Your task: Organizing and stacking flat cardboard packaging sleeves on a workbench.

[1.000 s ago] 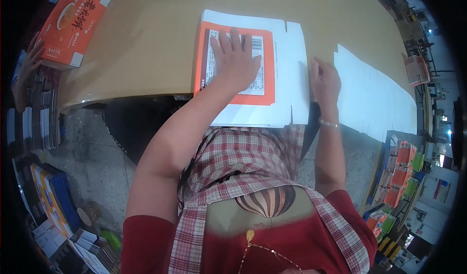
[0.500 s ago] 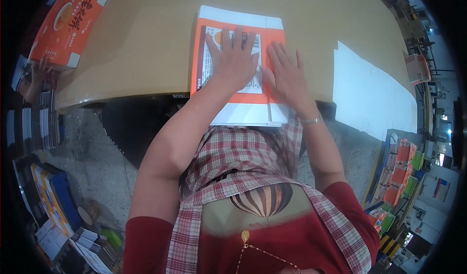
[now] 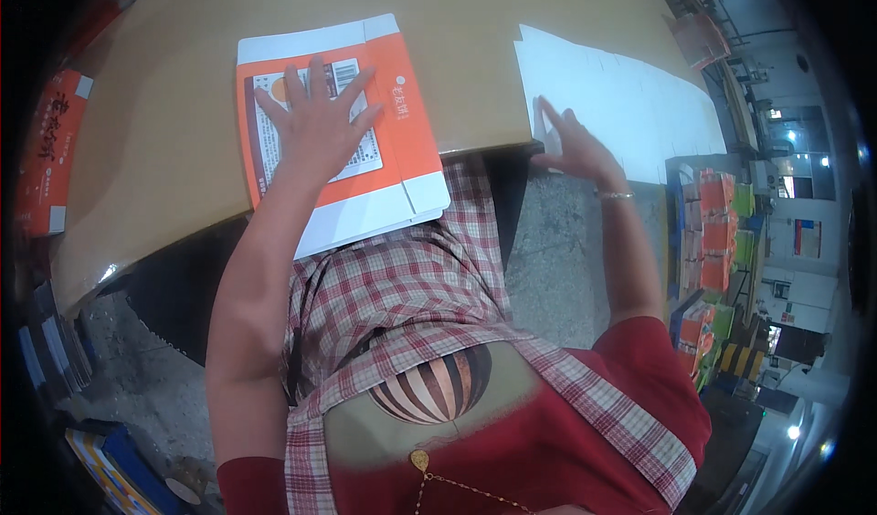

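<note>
My left hand (image 3: 315,136) lies with spread fingers on a flat orange-and-white printed carton (image 3: 409,136). This carton tops a thin stack whose near end hangs over the table edge toward my lap. A white panel with small print and a picture sits under my palm. Off to the right, my right hand (image 3: 582,152) reaches the near left edge of a pile of white flat sheets (image 3: 630,99). Its finger and thumb are apart at that edge, with no sheet visibly gripped. The palm side of the right hand is hidden.
The brown table (image 3: 466,67) has a curved-looking near edge. An orange box (image 3: 57,159) stands at its left side. Past the right end, orange and green packages (image 3: 717,227) are stacked. Blue and yellow flat stock (image 3: 119,469) stands at lower left.
My right hand has left the carton's right side and moved right to the white sheets. My left hand stays on the carton. The whole view has turned toward the right.
</note>
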`<state>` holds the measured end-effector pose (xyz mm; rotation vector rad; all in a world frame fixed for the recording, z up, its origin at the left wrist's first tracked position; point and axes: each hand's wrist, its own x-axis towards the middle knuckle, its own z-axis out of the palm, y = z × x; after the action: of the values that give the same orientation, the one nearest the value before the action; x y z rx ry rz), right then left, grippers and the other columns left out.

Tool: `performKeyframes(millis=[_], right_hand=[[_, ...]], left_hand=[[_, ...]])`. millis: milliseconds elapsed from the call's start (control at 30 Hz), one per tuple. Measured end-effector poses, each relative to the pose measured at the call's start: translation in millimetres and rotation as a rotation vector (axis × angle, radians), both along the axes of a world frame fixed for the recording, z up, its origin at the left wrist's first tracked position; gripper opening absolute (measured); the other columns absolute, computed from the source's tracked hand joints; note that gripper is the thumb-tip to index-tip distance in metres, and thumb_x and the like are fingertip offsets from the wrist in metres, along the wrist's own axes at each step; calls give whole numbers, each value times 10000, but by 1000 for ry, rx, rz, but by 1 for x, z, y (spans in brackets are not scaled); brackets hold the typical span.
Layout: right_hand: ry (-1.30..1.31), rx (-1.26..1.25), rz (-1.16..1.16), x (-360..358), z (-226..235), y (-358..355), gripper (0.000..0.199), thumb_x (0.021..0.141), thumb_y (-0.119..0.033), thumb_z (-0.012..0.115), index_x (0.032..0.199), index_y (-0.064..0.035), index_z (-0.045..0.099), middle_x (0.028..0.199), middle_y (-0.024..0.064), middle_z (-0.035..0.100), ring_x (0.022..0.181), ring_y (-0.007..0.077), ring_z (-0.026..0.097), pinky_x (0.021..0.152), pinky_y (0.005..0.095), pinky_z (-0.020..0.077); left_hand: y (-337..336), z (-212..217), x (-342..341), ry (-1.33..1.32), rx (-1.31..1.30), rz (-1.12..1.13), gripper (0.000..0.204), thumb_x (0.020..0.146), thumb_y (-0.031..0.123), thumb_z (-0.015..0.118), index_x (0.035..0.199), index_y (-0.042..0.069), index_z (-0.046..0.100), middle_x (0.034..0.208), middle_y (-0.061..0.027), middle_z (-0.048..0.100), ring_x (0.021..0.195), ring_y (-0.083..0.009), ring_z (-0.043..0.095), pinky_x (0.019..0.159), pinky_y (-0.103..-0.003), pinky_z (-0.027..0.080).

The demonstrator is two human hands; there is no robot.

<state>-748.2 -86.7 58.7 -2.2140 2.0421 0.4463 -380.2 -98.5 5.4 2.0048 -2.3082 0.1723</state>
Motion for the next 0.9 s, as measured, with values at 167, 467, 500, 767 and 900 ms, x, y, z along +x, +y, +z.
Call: performKeyframes(millis=[167,467,500,767,900], right_hand=[[-269,-30,93,5,30,2,864,802,98,492,1538,-307,286,1365,283,520,1191,377,585,987,497,489],[-1630,-378,-69,92,126,62,886,668,-71,516,1500,91,258,1515,242,373,1355,226,449,1050,280,403],[-1672,-331,-86,107,111,61,885,672,-80,505,1491,122,239,1537,243,336,1385,224,410,1060,243,381],[-1682,9,-199,153,9,56,778,752,67,453,1515,7,314,1405,153,526,915,69,624,815,214,491],[-1376,114,-121,146,8,60,741,820,35,513,1523,10,282,1201,146,646,736,50,608,624,205,484]], left_hand=[[4,0,3,6,10,5,518,987,604,364,1484,467,323,1571,-135,223,1449,-421,159,1038,-794,43],[-1,10,24,876,-109,-176,582,1019,567,329,1406,168,499,1367,-132,511,1296,-294,427,1111,-538,237],[-1,10,30,856,-121,-156,582,1019,567,329,1406,168,499,1367,-132,511,1296,-294,427,1111,-538,237],[-22,6,48,1632,219,35,603,1011,442,408,1250,-104,498,1061,-204,653,1036,-280,613,938,-350,442],[-23,-6,46,1248,113,21,523,961,346,499,1179,-129,480,983,-239,655,975,-365,642,886,-405,471]])
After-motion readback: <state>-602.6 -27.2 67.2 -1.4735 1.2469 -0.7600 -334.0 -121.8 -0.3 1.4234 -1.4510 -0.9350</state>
